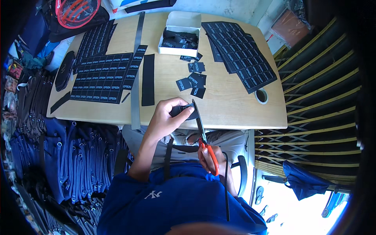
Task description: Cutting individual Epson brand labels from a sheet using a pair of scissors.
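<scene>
Over the table's front edge, my left hand (166, 117) pinches a small black printed label piece (180, 112) between thumb and fingers. My right hand (209, 156), lower and to the right, grips red-handled scissors (212, 158). Their blades (199, 122) point up and away, lying along the right side of the piece. Whether the blades touch it I cannot tell. Beyond my hands, several cut black label squares (194, 80) lie loosely on the table. Behind them stands an open white box (180, 35) holding more black pieces.
Printed black sheets (102, 78) cover the table's left side, and more sheets (244, 55) lie at the right. A metal ruler (135, 98) and a black strip (148, 80) lie between. A round hole (261, 96) opens near the right edge. Blue straps (78, 164) hang below left.
</scene>
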### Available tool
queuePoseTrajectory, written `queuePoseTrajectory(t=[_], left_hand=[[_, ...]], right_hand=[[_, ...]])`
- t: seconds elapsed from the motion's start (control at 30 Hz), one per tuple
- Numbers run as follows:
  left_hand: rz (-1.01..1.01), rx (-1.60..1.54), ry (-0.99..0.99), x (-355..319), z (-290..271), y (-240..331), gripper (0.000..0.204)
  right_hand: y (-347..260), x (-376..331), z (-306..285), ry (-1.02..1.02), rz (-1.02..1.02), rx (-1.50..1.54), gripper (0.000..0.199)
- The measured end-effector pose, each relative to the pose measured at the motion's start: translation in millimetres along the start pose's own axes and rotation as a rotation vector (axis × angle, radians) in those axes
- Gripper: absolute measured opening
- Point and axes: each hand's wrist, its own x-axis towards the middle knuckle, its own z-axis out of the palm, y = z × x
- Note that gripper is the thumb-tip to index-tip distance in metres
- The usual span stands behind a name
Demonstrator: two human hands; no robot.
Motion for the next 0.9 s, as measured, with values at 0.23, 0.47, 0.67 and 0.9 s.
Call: queuePoseTrajectory(t=[0.23,0.47,0.67,0.9], left_hand=[[-0.078,-0.064,0.01,19,-4,-17,0.015],[0.057,0.087,-0.08,6,-6,-16,0.015],[0.053,0.007,-0.289,-19,16,4,0.011],[0.025,0.06,-0.315,-23,22,-3,0.014]], right_hand=[[-5,19,3,0.087,0.13,0.134,0.047],[11,25,14,0.159,-0.057,0.637,0.068],[8,18,12,0.423,-0.271,0.14,0.022],[-15,14,15,0.588,-0.297,0.166,0.013]])
